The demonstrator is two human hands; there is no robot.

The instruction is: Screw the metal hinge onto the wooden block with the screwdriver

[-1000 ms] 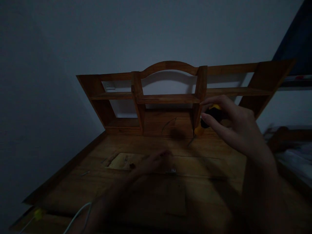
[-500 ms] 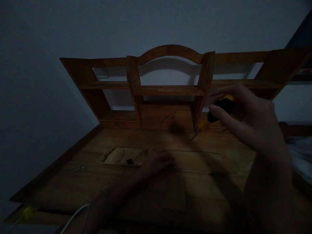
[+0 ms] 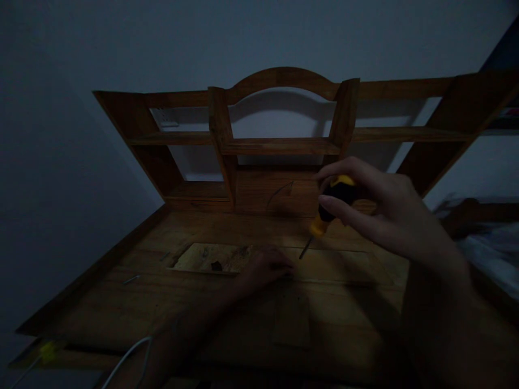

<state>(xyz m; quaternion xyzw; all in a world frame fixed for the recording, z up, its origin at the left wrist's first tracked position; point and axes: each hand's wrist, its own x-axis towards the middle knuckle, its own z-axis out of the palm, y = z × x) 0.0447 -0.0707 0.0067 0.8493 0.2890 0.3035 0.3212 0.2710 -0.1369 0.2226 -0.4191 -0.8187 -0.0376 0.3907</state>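
My right hand (image 3: 368, 205) is closed around the yellow-and-black handle of a screwdriver (image 3: 339, 197). Its shaft slants down and left, and the tip hangs above the desk near my left hand. My left hand (image 3: 270, 265) rests low on the desktop, at the right end of a rough shallow recess (image 3: 194, 259). Its fingers are bent together beside a pale inset strip (image 3: 336, 265); whatever they pinch is too dark to make out. Just in front of that hand lies a flat wooden piece (image 3: 291, 321) with small dark holes.
A wooden shelf unit (image 3: 279, 146) stands along the back of the desk (image 3: 133, 308). A thin metal piece (image 3: 131, 279) lies at the left. A pale cord (image 3: 125, 359) crosses by my left forearm, and a yellow item (image 3: 48, 351) sits at the front left edge.
My right hand has moved left and down with the screwdriver, bringing its tip closer to my left hand. The left hand has stayed nearly in place.
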